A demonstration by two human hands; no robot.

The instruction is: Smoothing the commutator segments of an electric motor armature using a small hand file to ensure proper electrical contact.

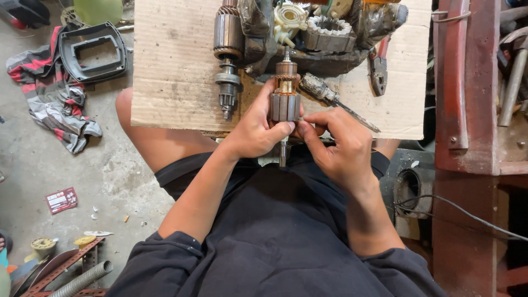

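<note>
A sheet of brown cardboard (176, 66) lies across the person's knees above a grey concrete floor (66, 170), and it carries a second motor armature (227, 49) and a screwdriver (330, 98) (its handle is dirty). The left hand (256, 129) is closed around an upright motor armature (285, 99) at the near edge of the cardboard. The right hand (341, 146), fingers curled, touches this armature's lower end just beside the left thumb.

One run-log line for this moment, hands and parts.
left hand: holds motor armature upright | right hand: fingertips at armature's lower end | second armature, screwdriver: on cardboard sheet
</note>
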